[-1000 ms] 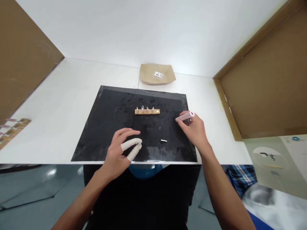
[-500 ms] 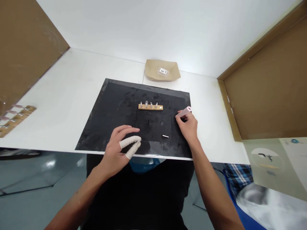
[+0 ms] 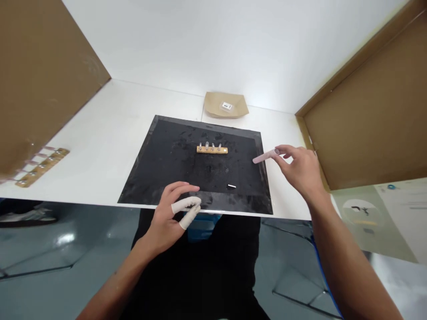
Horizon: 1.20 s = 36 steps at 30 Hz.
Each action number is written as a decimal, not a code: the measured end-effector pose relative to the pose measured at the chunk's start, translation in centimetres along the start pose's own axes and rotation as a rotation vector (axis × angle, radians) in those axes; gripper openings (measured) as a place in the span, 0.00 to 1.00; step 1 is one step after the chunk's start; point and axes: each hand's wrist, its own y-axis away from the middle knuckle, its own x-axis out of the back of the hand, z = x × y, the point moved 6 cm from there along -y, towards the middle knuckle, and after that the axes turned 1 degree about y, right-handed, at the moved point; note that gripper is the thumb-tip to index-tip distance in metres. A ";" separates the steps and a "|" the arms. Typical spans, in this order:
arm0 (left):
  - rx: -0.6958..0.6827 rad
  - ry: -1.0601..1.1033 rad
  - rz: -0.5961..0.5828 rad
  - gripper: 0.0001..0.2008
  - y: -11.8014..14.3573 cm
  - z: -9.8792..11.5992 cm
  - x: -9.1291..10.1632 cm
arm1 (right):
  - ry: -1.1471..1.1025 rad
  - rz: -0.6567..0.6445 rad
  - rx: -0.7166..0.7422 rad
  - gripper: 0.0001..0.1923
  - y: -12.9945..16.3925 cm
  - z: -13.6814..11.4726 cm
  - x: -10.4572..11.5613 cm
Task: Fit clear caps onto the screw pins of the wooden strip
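Observation:
My left hand (image 3: 171, 218) is over the front edge of the black mat (image 3: 160, 173). White finger covers sit on its thumb and index finger, whose tips are pressed together; whatever may be between them is hidden. At the mat's right edge, my right hand (image 3: 298, 166) grips the right end of a pale pink tube (image 3: 265, 156) between thumb and fingers. The tube's other end points left over the mat. A small black-and-white piece (image 3: 231, 186) lies on the mat between my hands. Behind it is a wooden strip (image 3: 216, 150) with several clear upright pieces.
A brown paper tray (image 3: 213, 106) with a small labelled clear box (image 3: 227, 106) stands against the back wall. Another wooden strip (image 3: 42, 169) with several pinkish pieces is at the left. Brown panels (image 3: 370, 111) wall in both sides of the white table (image 3: 110, 133).
My right hand has moved right along the pink tube, from its left end to its right end. My left hand keeps its pinch. The camera view has shifted slightly.

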 end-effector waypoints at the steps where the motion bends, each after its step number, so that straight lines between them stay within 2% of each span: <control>1: 0.003 0.005 -0.001 0.09 0.2 0.2 0.0 | -0.028 -0.013 0.000 0.14 -0.1 -0.3 0.2; 5: 0.005 0.006 0.003 0.08 0.9 0.9 0.1 | -0.142 -0.064 -0.021 0.09 -0.7 -1.6 -0.7; 11: 0.010 0.020 0.020 0.10 2.0 1.3 0.9 | -0.253 0.047 -0.081 0.09 -1.0 -2.1 -2.6; 19: 0.067 0.014 -0.029 0.09 2.6 0.4 0.6 | -0.361 0.205 -0.153 0.18 -0.8 -0.2 -4.6; 23: 0.069 0.007 -0.053 0.08 2.7 0.0 0.3 | -0.351 0.241 -0.159 0.19 -0.5 -0.6 -5.0; 27: 0.084 0.012 -0.094 0.08 2.8 -0.6 -0.4 | -0.311 0.291 -0.195 0.24 0.2 -1.3 -4.9; 32: 0.091 0.025 -0.092 0.08 2.7 -0.6 -1.1 | -0.231 0.334 -0.203 0.14 0.9 -1.6 -5.1; 36: 0.089 0.034 -0.094 0.08 2.5 -0.6 -1.6 | -0.220 0.353 -0.196 0.13 0.8 -1.4 -5.3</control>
